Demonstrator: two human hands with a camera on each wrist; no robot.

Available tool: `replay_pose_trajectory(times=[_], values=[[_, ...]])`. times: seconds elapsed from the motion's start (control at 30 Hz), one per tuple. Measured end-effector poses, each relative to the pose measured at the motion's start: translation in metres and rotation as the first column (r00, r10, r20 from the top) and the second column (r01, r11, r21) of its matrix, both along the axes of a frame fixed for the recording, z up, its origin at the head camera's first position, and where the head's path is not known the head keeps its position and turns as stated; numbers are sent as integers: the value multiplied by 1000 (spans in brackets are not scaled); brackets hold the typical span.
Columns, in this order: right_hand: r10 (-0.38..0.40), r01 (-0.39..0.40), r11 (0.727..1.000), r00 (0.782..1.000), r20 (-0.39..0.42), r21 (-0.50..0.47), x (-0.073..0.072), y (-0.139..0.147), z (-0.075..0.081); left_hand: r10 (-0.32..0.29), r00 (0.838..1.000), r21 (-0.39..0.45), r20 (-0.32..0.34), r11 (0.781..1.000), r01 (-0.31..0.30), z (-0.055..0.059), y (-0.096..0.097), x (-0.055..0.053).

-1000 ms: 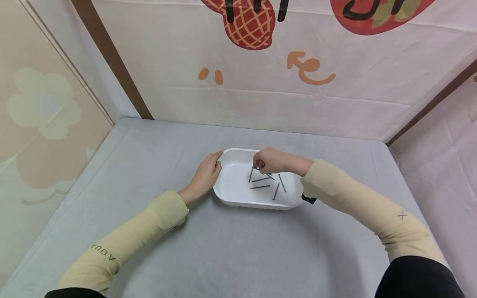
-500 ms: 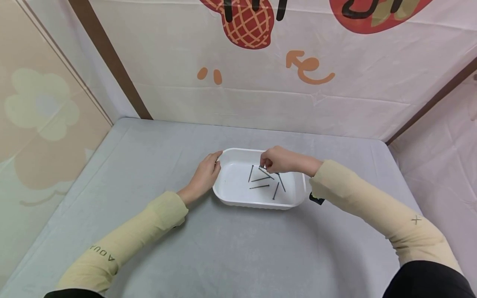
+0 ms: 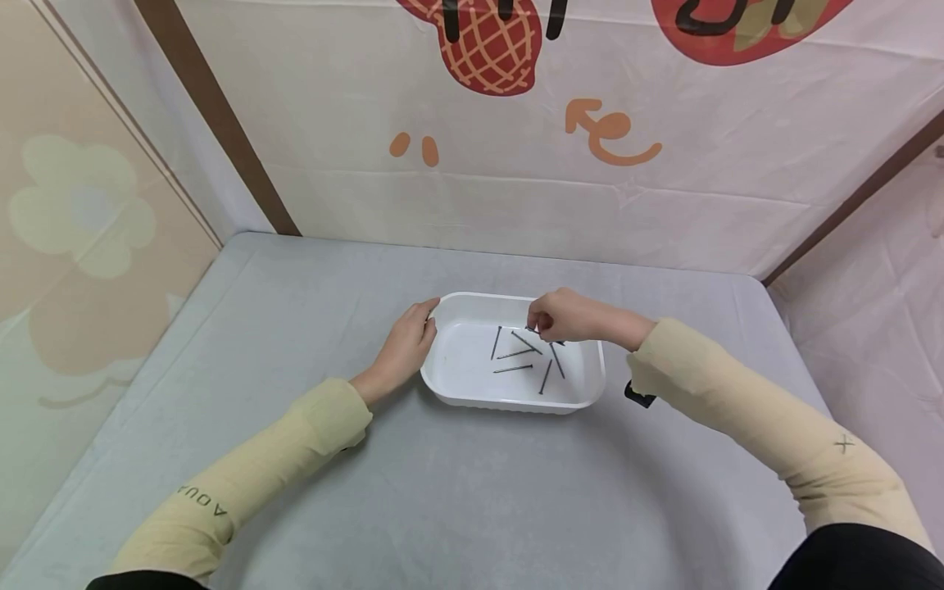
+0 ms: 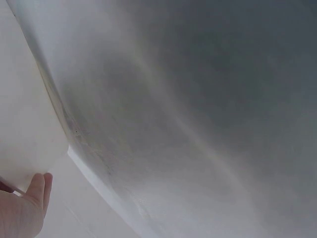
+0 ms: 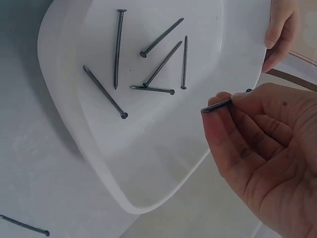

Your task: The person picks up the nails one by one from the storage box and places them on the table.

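Observation:
A shallow white plastic tray [image 3: 465, 393] stands on the table with several dark metal nails [image 3: 513, 369] scattered inside. At its left end, my left hand [image 3: 401, 348] holds the rim, thumb and fingers either side of the wall. Over the tray's far right part, my right hand [image 3: 564, 315] pinches one nail [image 5: 218, 105] between thumb and fingertips. That nail lies nearly level, its head poking out past the thumb in the right wrist view. Below it, the loose nails [image 5: 104, 91] point in different directions, and two of them touch.
A single nail [image 5: 25, 225] lies outside the tray, seen in the right wrist view. Pale grey cloth covers the table [image 3: 457, 500]. Behind it hangs a printed curtain [image 3: 324, 123], with further curtains at both sides.
My right hand has moved to the right over the tray with the pinched nail, uncovering other nails. The left hand stays at the rim.

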State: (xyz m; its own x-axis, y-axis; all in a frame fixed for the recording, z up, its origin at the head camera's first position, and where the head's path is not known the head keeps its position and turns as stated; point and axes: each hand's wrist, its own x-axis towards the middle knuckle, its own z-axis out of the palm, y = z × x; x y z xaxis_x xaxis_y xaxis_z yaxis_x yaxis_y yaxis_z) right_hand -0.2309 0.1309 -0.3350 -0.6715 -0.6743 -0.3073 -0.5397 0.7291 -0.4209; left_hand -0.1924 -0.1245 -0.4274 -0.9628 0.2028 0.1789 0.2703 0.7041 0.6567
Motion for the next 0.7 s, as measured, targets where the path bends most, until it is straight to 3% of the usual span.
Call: replay_pose_trajectory(times=[0.7], values=[[-35,34,999,999,-23,-34,4,21,5,-11,1000,7,0,1000,11,1,-1,1]])
